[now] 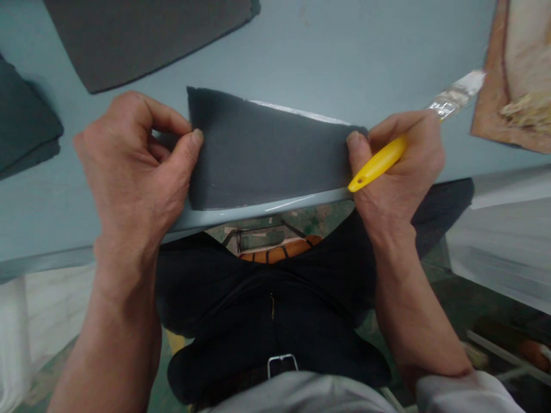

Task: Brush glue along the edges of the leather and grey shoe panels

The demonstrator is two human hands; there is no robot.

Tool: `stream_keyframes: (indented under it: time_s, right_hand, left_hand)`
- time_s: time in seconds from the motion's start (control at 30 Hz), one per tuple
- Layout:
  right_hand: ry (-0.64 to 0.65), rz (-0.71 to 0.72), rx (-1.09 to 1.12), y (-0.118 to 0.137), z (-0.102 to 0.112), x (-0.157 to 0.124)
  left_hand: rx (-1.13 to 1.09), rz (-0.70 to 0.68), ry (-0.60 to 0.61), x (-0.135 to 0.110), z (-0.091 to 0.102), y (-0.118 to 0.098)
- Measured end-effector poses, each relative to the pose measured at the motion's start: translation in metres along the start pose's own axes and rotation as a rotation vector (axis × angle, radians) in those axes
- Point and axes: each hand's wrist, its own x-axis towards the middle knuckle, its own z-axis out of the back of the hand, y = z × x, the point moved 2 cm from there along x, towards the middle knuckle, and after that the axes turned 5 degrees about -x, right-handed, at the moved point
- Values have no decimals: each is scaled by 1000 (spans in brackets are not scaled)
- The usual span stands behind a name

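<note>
A dark grey flat piece of sheet material (271, 155), perhaps leather or fabric, is stretched between my two hands at the table's near edge. My left hand (138, 155) pinches its left end between thumb and fingers. At its narrower right end, my right hand (400, 160) grips the corner with thumb and forefinger. That same hand also holds a brush with a yellow handle (379, 163), tucked across the palm. The brush's whitish bristles (467, 86) point away to the upper right. A shiny white strip (301, 112) shows along the piece's far edge.
A larger dark piece (150, 40) lies at the back left of the pale blue table (344, 51). Folded dark material (26, 120) rests at the far left. A brown board (491, 103) with a crusted pale surface is at the right. My dark-trousered legs (267, 310) are below.
</note>
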Motion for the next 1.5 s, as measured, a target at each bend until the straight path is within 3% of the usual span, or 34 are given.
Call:
stream_keyframes:
  time_s: [0.67,1.0,1.5]
  right_hand:
    - [-47,58,-82,0,1,3]
    - [-87,181,12,-7,0,-2]
    - [-45,89,75,-7,-2,1]
  left_hand:
    - [-87,12,19,4,-1,0]
    - [-82,-39,25,3,-3,6]
    - [-83,-30,14,3,-3,6]
